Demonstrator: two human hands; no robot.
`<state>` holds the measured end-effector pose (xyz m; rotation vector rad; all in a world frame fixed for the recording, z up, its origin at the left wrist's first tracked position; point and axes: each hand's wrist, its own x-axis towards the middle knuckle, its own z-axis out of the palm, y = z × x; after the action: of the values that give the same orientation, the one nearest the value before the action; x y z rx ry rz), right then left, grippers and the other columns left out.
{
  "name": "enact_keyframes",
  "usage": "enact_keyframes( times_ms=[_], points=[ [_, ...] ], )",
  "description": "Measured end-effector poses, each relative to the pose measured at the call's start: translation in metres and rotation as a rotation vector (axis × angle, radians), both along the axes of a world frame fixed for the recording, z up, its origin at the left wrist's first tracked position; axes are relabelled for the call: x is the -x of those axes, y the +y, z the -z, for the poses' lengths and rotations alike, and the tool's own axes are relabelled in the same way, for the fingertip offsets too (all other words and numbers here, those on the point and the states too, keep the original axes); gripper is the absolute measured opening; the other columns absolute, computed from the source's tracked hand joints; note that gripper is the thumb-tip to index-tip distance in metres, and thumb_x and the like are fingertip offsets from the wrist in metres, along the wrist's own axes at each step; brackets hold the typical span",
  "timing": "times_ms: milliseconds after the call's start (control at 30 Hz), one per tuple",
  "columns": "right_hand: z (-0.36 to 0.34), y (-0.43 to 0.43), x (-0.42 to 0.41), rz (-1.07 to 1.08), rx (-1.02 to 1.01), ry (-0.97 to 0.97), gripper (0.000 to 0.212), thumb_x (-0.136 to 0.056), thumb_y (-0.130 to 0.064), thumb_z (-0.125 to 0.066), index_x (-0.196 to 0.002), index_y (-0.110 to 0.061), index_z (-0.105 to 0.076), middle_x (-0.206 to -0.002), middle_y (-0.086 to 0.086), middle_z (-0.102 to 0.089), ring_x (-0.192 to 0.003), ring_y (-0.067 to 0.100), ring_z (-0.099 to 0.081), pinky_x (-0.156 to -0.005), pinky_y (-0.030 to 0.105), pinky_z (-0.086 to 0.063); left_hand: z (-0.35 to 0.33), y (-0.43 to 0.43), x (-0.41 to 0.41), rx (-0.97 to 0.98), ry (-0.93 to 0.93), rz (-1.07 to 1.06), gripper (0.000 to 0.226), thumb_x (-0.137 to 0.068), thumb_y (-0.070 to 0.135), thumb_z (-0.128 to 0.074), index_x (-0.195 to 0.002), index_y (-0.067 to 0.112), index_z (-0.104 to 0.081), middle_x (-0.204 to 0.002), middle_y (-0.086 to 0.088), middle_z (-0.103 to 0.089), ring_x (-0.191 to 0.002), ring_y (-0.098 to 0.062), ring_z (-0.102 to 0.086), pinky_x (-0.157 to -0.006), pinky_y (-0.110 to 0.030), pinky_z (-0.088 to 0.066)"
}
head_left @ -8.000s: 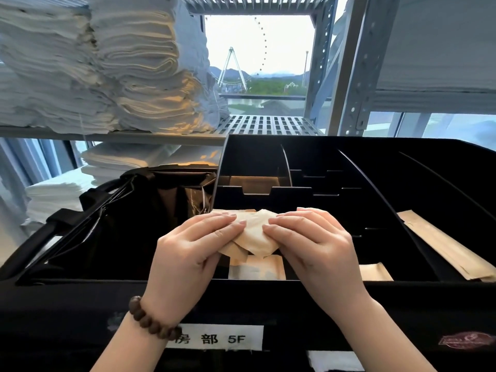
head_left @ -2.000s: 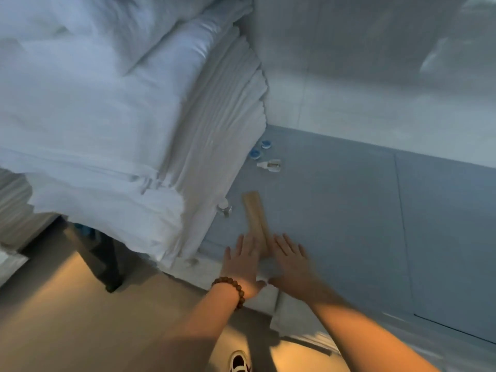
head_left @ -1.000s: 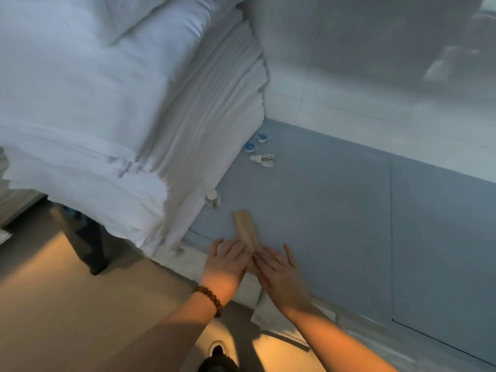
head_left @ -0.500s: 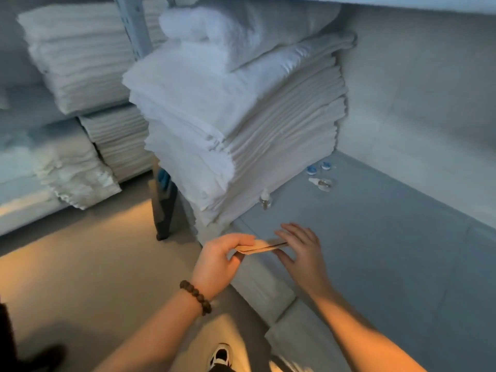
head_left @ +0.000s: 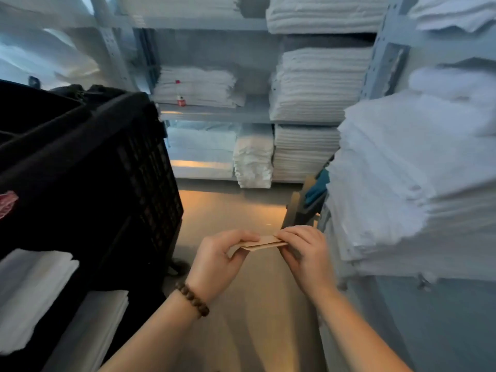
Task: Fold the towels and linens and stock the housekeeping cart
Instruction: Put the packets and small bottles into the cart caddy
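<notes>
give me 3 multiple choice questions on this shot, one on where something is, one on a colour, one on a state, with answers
1. Where is the black cart relative to the flat packet?
A) to its left
B) to its right
C) directly under it

2. What colour is the flat packet?
A) blue
B) tan
C) black

3. How is the flat packet held?
A) pinched between the left hand and the right hand
B) in one hand only
C) dropped, in no hand

Answers:
1 A, the black cart fills the picture's left side.
2 B, it shows as light brown paper.
3 A, fingers of both hands grip its two ends.
</notes>
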<state>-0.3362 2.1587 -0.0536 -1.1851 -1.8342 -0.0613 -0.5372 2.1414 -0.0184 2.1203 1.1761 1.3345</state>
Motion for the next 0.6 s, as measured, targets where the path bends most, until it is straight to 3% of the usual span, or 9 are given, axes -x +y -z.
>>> enact_keyframes(
  times_ms=[100,300,433,600],
  points=[
    [-0.020,0.030,0.053,-0.140,-0.080,-0.004,0.019,-0.072,-0.011,-0.076,-0.091,-0.013,-0.075,-0.089,0.000,-0.070,-0.082,0.027,-0.064,-0.079,0.042,-0.045,-0.027,-0.006,0.047,-0.054,0.017,-0.149,0.025,-0.080,-0.008,-0.070,-0.100,0.008,-0.074,-0.102,0.006,-0.072,-0.100,-0.002,-0.066,-0.088,-0.028,-0.054],
    [-0.070,0.085,0.169,-0.475,-0.143,0.043,0.017,-0.079,-0.016,-0.069,-0.096,-0.015,-0.074,-0.095,-0.004,-0.071,-0.093,0.017,-0.062,-0.083,0.041,-0.046,-0.074,-0.010,0.127,-0.216,0.030,-0.400,0.025,-0.080,-0.014,-0.067,-0.099,0.002,-0.072,-0.104,-0.002,-0.070,-0.103,-0.008,-0.065,-0.089,-0.025,-0.053],
    [-0.099,0.111,0.252,-0.611,-0.165,0.099,0.020,-0.079,-0.015,-0.069,-0.097,-0.012,-0.075,-0.097,-0.002,-0.073,-0.095,0.022,-0.065,-0.085,0.047,-0.049,-0.094,-0.002,0.183,-0.351,0.079,-0.556,0.026,-0.082,-0.008,-0.063,-0.099,0.009,-0.071,-0.105,0.002,-0.069,-0.104,-0.005,-0.064,-0.088,-0.021,-0.052],
    [-0.128,0.143,0.341,-0.729,-0.231,0.149,0.020,-0.079,-0.017,-0.070,-0.098,-0.013,-0.075,-0.098,-0.002,-0.073,-0.099,0.015,-0.063,-0.090,0.048,-0.049,-0.113,0.020,0.251,-0.486,0.152,-0.698,0.026,-0.088,0.004,-0.059,-0.106,0.021,-0.065,-0.108,0.008,-0.066,-0.105,-0.005,-0.063,-0.087,-0.022,-0.053]
  ],
)
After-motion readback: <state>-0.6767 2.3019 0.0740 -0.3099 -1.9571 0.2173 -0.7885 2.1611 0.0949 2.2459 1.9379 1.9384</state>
